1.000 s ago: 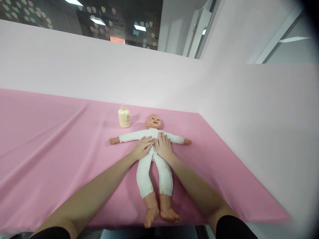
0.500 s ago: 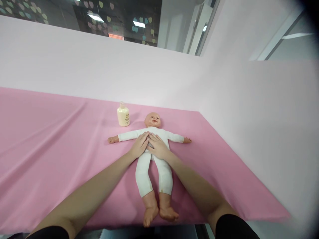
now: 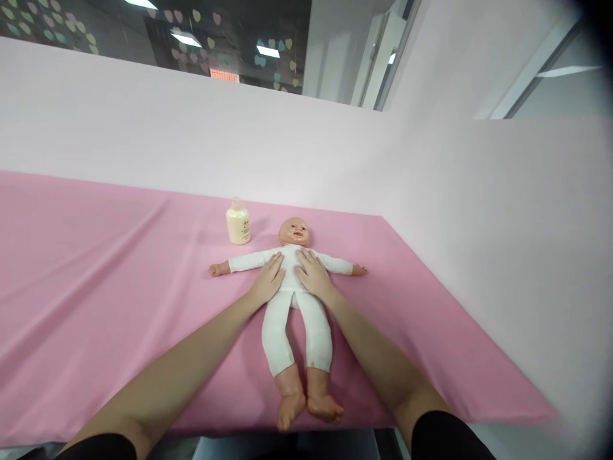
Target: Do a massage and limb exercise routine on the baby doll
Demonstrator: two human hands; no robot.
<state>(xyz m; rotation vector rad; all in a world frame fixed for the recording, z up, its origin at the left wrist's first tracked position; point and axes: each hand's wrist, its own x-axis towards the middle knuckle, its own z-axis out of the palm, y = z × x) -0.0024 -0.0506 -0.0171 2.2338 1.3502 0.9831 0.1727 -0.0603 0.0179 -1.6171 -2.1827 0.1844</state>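
Observation:
A baby doll [image 3: 290, 319] in a white bodysuit lies face up on the pink cloth [image 3: 96, 275], arms spread, bare feet toward me. My left hand [image 3: 269, 281] lies flat on the left side of its chest, fingers together. My right hand [image 3: 313, 276] lies flat on the right side of the chest. A narrow strip of white fabric shows between the two hands. Neither hand grips anything.
A small cream lotion bottle [image 3: 238, 223] stands upright behind the doll's right arm, left of its head. Pale pink walls rise behind and to the right of the cloth-covered surface. The near edge of the surface runs just below the doll's feet.
My hands overlapped at the middle of the doll's chest half a second ago; now they have slid apart to either side of the chest.

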